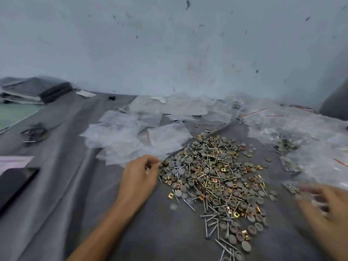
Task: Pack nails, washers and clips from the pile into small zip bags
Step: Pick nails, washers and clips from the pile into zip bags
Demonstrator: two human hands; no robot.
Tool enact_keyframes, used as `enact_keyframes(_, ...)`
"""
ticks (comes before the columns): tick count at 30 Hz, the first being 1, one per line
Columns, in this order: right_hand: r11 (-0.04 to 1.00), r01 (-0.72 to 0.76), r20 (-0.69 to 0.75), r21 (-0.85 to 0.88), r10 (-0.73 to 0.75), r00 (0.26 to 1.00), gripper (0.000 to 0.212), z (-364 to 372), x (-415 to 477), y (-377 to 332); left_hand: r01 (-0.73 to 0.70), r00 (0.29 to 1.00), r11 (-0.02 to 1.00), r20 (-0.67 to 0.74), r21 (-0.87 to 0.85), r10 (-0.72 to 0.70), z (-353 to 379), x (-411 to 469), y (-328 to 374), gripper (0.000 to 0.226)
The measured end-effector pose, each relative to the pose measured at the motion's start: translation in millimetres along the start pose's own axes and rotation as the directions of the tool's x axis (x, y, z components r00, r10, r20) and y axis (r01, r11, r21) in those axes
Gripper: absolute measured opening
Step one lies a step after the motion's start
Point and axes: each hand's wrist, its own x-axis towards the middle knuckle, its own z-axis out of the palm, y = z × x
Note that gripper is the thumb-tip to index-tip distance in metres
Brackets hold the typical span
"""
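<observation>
Tabletop: covered by a grey sheet; carried all the parts and bags.
Filled bags: heaped at the right, beside the pile.
Empty zip bags: lay loose at the left rear, their near edge touching the pile.
Pile: nails, grey washers and brass-coloured clips lay mixed in the centre.
Left hand: rested at the pile's left edge, fingers curled and pinched at the corner of a bag; whether it gripped the bag could not be told.
Right hand: blurred at the right edge, fingers spread and open, holding nothing visible.
Method: the likely step was taking one bag. Pinch a single corner, lift it clear of its neighbours, then open its mouth before gathering parts.
</observation>
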Motion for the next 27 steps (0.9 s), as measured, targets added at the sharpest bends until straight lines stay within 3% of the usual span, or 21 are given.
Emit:
enact_keyframes(4, 0.971, 0.142, 0.243, 0.193, -0.187, 0.952, 0.008, 46.2, 8.4, -84.5, 0.057, 0.998, 0.995, 0.008, 0.080, -0.058, 14.9, 36.7, -7.7, 0.020)
enact_keyframes(8, 0.930, 0.179, 0.418, 0.322, -0.309, 0.854, 0.009, 98.1, 3.4, -118.5, 0.132, 0.986, 0.972, 0.074, 0.194, -0.148, 36.0, 96.7, -21.0, 0.037)
enact_keyframes(11, 0.913, 0.141, 0.456, 0.383, -0.320, 0.831, 0.008, 119.2, -4.2, -115.3, 0.224, 0.967, 0.942, 0.068, 0.250, -0.248, 48.0, 134.9, -33.3, 0.031)
enact_keyframes(15, 0.914, 0.176, 0.471, 0.367, -0.345, 0.811, 0.005, 127.9, -12.0, -99.7, 0.298, 0.909, 0.889, 0.181, 0.347, -0.375, 59.2, 160.1, -33.1, 0.041)
enact_keyframes(18, 0.902, 0.196, 0.475, 0.385, -0.376, 0.796, 0.007, 125.0, -12.1, -98.9, 0.489, 0.858, 0.866, 0.121, 0.109, -0.499, 60.3, 165.1, -38.0, 0.036)
enact_keyframes(20, 0.895, 0.188, 0.472, 0.404, -0.380, 0.795, 0.007, 122.6, -9.5, -98.4, 0.544, 0.837, 0.838, 0.084, -0.039, -0.540, 55.9, 164.1, -35.6, 0.020)
enact_keyframes(21, 0.890, 0.189, 0.472, 0.415, -0.388, 0.792, 0.006, 121.5, -9.4, -98.4, 0.550, 0.835, 0.828, 0.063, -0.104, -0.547, 52.3, 164.1, -34.7, 0.011)
enact_keyframes(24, 0.883, 0.164, 0.465, 0.439, -0.380, 0.800, 0.006, 116.4, -10.6, -97.2, 0.509, 0.848, 0.809, 0.009, -0.293, -0.530, 34.8, 162.4, -24.2, 0.016)
enact_keyframes(27, 0.875, 0.152, 0.447, 0.459, -0.376, 0.812, 0.008, 112.7, -10.4, -97.2, 0.448, 0.879, 0.858, -0.053, -0.252, -0.474, 12.6, 150.0, -6.6, 0.012)
